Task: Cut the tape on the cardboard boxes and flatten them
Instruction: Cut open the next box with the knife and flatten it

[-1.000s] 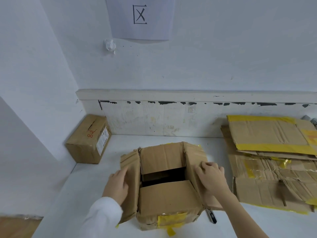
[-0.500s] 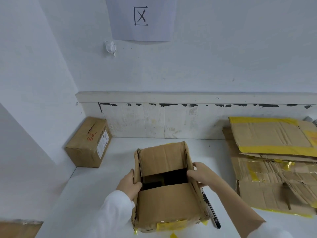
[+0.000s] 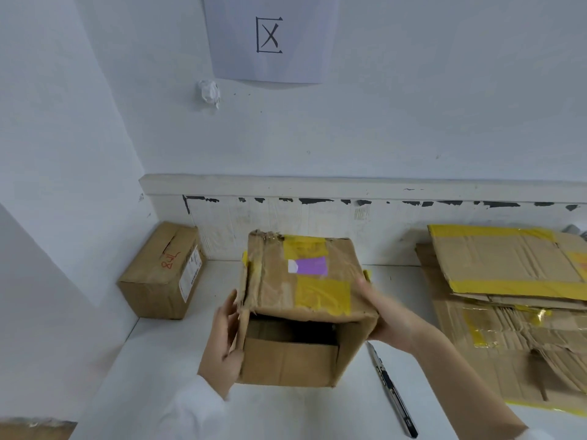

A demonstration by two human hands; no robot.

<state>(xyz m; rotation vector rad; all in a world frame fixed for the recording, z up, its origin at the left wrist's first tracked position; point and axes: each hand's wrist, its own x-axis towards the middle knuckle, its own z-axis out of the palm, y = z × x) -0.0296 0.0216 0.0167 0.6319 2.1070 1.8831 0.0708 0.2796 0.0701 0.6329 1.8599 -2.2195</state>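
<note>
The person is holding a cardboard box [image 3: 305,309] between both hands, just above the near middle of the white table [image 3: 171,373]. The left hand [image 3: 224,338] is lying flat against the box's left wall with fingers fairly straight, and the right hand [image 3: 386,315] is pressing and cupping the right wall, fingers spread along it; neither is curling round an edge as far as can be seen. The box is lying tipped on its side, so its open mouth is facing the person and its taped face, crossed by yellow tape [image 3: 320,293] and a purple label [image 3: 309,265], is pointing up and slightly away.

That taped face is probably what the coming cut turns on: the tape is running away from the person, front to back, right between the two hands. The knife [image 3: 392,389] is lying on the table just beside the box's right lower corner, closer to the right hand (the likely one to fetch it).

There is open table in front of and left of the box. A sealed box [image 3: 162,271] is sitting in the far left corner, well apart, and a stack of flattened cardboard [image 3: 508,300] is filling the right side.
</note>
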